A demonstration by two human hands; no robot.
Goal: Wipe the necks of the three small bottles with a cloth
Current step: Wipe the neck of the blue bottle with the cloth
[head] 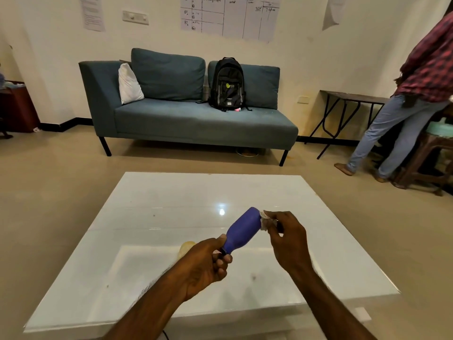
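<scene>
A small blue bottle point(241, 230) is held tilted above the white table point(171, 204), its narrow end down in my left hand point(207, 262), which is closed around it. The wide end points up and to the right. My right hand point(286, 238) pinches a small white cloth point(265, 220) against that upper end of the bottle. A pale yellowish object point(186, 247) lies on the table just behind my left hand, mostly hidden. No other bottles are visible.
A blue sofa point(186, 119) with a black backpack point(228, 84) and a white cushion stands beyond the table. A person in a checked shirt and jeans point(402, 114) stands at the far right by a folding table and a wooden stool.
</scene>
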